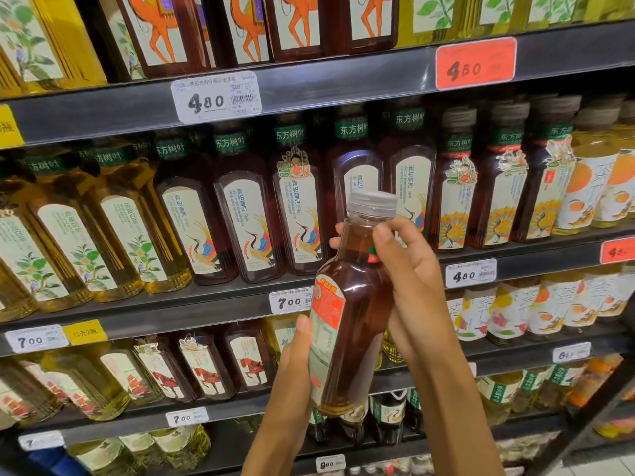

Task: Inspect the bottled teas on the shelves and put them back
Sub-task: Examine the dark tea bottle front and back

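I hold one bottle of dark amber tea [357, 324] upright and slightly tilted in front of the shelves, its grey cap at the top and its orange-and-white back label turned toward me. My left hand [292, 365] grips the lower body from the left, thumb on the label. My right hand [409, 269] wraps the neck and shoulder from the right. Behind the bottle, in the middle shelf's row of dark tea bottles [247, 207], there is a gap where a bottle [357, 180] stands set back.
Yellow-green tea bottles [86, 235] fill the middle shelf's left side, and orange-labelled ones [591, 187] the right. The dark shelf edge [137, 314] carries price tags [288, 301]. More bottles stand on the shelves above [165, 29] and below [206, 369].
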